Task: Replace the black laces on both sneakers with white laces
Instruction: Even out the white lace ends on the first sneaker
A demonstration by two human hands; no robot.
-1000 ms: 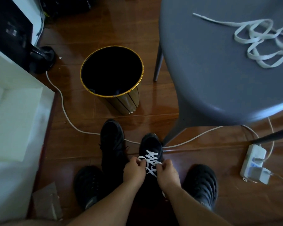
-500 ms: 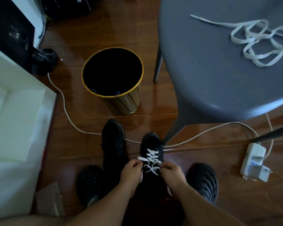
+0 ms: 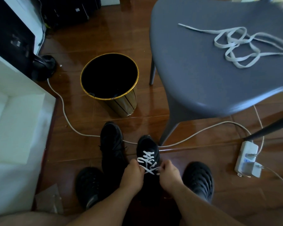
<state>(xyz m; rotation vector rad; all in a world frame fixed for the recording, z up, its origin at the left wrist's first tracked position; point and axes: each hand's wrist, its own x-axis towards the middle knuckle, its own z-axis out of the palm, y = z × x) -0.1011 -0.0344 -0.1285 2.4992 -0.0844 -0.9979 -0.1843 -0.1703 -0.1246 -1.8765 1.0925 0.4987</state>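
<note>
Dim wooden floor [image 3: 194, 160]. Right sneaker [image 3: 147, 150], near the chair [image 3: 203, 70] leg; its rear hidden by left hand [image 3: 132, 173] and right hand [image 3: 168, 173], both pinching its white lace [image 3: 148, 160]. Left sneaker [image 3: 112, 144] beside it, laces indistinct. Spare lace [image 3: 245, 46] on chair seat; bin [image 3: 109, 82] beyond.

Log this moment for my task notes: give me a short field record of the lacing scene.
right sneaker: white lace threaded, on floor
left sneaker: no white lace visible, beside it
left hand: pinches lace
right hand: pinches lace
spare white lace: loose on grey chair
bin: beyond the sneakers
</note>
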